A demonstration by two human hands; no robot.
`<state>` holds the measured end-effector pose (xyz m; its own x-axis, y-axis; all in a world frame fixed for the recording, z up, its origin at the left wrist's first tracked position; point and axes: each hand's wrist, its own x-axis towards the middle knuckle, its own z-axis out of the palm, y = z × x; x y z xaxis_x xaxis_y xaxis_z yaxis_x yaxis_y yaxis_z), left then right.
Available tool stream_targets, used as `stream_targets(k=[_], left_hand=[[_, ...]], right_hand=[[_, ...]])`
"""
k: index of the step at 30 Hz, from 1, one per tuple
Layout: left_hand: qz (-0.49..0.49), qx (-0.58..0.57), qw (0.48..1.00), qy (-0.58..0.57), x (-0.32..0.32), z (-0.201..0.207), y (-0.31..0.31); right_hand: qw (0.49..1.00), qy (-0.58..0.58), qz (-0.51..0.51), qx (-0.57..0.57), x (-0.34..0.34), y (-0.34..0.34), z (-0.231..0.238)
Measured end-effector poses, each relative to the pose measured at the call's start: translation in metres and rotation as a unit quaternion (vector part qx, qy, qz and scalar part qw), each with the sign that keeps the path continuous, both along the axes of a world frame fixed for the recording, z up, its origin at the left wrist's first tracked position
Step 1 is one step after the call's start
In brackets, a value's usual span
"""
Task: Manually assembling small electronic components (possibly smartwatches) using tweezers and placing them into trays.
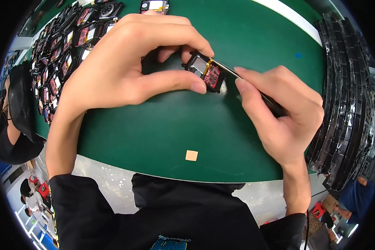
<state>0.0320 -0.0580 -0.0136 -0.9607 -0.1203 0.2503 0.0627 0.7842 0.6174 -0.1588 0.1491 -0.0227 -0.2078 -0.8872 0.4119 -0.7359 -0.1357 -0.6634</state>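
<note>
Between the thumb and fingers of my left hand (125,62), a small black smartwatch body (199,66) is held tilted above the green table (154,137). Its inside faces up, with a silver-grey battery-like block, a yellow flex strip and a red circuit board. My right hand (285,112) pinches thin metal tweezers (228,69). Their tip reaches the edge of the watch body near the yellow strip; whether it touches the strip I cannot tell. The curled fingers of my left hand are partly hidden behind its thumb and the watch.
Many similar opened watch bodies (54,75) crowd the table's left side, and another device (155,6) lies at the far edge. A small beige square (191,156) rests near the front edge. Stacked black trays (341,100) line the right. Another person's arm (13,129) shows at far left.
</note>
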Motion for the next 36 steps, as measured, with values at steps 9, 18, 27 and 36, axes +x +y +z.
stream_targets(k=[9,18,27,36], left_hand=[[-0.041,0.002,0.999,-0.009,0.002,-0.001,-0.009],[-0.033,0.009,0.999,-0.035,0.0,0.005,-0.003],[-0.048,-0.011,0.998,-0.026,0.0,0.003,-0.006],[-0.008,-0.001,1.0,-0.031,0.001,0.006,-0.001]], right_hand=[[0.991,-0.111,0.01,0.079,-0.004,0.003,0.003],[0.991,-0.105,0.009,0.077,-0.002,0.004,0.004],[0.992,-0.105,0.021,0.06,-0.004,0.003,0.0],[0.99,-0.134,-0.04,0.005,-0.006,0.0,-0.007]])
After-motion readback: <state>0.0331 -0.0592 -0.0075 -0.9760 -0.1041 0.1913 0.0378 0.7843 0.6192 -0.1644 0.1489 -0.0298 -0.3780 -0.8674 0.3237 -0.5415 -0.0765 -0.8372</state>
